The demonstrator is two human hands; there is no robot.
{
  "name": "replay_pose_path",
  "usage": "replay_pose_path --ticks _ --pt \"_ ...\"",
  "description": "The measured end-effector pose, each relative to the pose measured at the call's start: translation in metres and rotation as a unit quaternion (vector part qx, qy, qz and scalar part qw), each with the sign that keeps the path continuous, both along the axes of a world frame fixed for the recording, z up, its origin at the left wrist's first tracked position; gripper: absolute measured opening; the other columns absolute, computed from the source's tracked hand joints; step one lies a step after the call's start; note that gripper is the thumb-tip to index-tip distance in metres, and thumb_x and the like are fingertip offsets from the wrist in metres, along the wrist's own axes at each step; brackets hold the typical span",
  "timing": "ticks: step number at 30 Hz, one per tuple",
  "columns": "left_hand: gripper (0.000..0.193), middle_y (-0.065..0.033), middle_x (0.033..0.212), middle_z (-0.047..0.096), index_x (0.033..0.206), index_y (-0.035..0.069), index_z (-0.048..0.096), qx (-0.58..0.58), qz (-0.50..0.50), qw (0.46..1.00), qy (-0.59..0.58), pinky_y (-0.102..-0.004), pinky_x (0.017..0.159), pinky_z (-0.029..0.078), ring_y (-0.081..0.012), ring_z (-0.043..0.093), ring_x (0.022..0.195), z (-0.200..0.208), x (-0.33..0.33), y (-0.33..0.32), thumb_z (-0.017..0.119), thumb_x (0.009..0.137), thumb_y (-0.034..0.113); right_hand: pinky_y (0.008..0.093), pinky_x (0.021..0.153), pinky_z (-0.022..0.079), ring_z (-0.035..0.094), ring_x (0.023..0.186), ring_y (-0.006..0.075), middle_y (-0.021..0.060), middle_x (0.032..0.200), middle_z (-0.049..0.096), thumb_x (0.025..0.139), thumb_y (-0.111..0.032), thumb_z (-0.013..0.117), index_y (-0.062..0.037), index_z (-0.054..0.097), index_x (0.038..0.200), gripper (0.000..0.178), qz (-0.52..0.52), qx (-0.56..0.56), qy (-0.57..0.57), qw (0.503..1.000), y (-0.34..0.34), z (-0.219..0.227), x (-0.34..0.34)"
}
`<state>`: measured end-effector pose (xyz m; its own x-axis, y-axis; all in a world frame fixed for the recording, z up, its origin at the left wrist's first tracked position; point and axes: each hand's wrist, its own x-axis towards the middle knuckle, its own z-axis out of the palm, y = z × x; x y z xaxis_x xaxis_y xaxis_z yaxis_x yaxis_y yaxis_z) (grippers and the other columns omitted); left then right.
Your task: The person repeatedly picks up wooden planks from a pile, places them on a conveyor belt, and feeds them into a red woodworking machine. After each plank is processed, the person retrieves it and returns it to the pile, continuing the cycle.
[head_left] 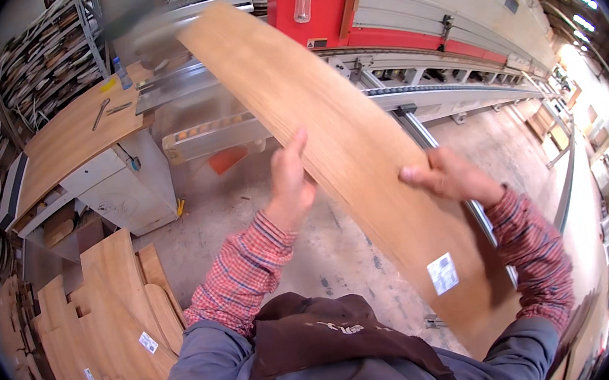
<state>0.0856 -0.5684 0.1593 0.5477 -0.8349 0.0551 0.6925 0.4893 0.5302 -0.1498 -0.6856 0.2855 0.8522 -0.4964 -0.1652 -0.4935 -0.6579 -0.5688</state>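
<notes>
A long wood-grain board (328, 135) slants across the view from the upper left to the lower right, raised above the floor. A white printed label (443, 273) is stuck near its lower end. My left hand (292, 180) grips the board's left edge, thumb pointing up along it and fingers hidden under it. On the opposite edge, my right hand (455, 175) is closed with the thumb on the top face; its fingers are out of sight beneath the board. Both hands carry the board between them.
Wood-grain boards (110, 314) stand stacked at lower left. Behind them is a wooden-topped workbench (73, 140) with a wrench (100, 113) and a blue bottle (121, 73). A large machine with a red housing (314, 3) and metal rails (457, 92) runs along the far side.
</notes>
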Motion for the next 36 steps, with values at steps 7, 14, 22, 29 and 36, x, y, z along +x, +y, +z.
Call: replay_pose_path --ticks 7,14,22,29,36 --pt "0.047 -0.0191 0.122 0.067 0.128 -0.011 0.054 0.192 -0.009 0.981 0.003 -0.0394 0.089 0.058 -0.028 0.07 0.107 -0.082 -0.004 -0.063 0.064 0.098 0.023 0.0353 0.075 0.055 0.07 0.08 0.0194 0.0128 0.084 0.075 0.098 -0.057 0.06 0.0055 0.075 0.101 0.064 -0.073 0.195 -0.012 0.978 -0.063 -0.142 -0.02" --pt "0.042 -0.0196 0.109 0.071 0.12 -0.011 0.059 0.27 0.01 0.963 -0.02 -0.0376 0.074 0.061 -0.0269 0.073 0.09 -0.124 0.051 -0.112 0.065 0.096 0.023 0.0323 0.072 0.055 0.069 0.078 0.0173 0.0121 0.083 0.074 0.098 -0.055 0.06 0.0066 0.075 0.1 0.063 -0.109 0.228 0.006 0.968 -0.095 -0.201 0.035" --pt "0.035 -0.0127 0.089 0.073 0.109 -0.004 0.066 0.391 -0.321 0.805 -0.309 -0.0316 0.056 0.057 -0.0198 0.074 0.082 -0.107 0.172 -0.11 0.06 0.1 0.03 0.0316 0.075 0.054 0.067 0.083 0.0146 0.0093 0.09 0.074 0.101 -0.04 0.062 0.0079 0.072 0.109 0.049 -0.217 0.273 0.008 0.937 -0.121 -0.225 0.099" --pt "0.041 -0.0067 0.091 0.065 0.101 0.002 0.061 0.336 0.175 0.79 -0.482 -0.0276 0.064 0.05 -0.0137 0.064 0.081 -0.102 0.37 -0.168 0.07 0.093 0.041 0.0311 0.075 0.053 0.064 0.084 0.0116 0.007 0.09 0.074 0.102 -0.036 0.061 0.0085 0.071 0.109 0.046 -0.261 0.297 -0.045 0.917 -0.149 -0.256 0.124" --pt "0.045 -0.0167 0.111 0.068 0.122 -0.004 0.059 0.312 -0.021 0.945 -0.099 -0.0378 0.072 0.06 -0.0254 0.071 0.094 -0.173 0.38 -0.294 0.067 0.096 0.032 0.032 0.074 0.053 0.062 0.08 0.0106 0.0071 0.081 0.071 0.103 -0.04 0.059 0.0077 0.071 0.103 0.049 -0.224 0.235 0.008 0.946 -0.162 -0.232 0.16"
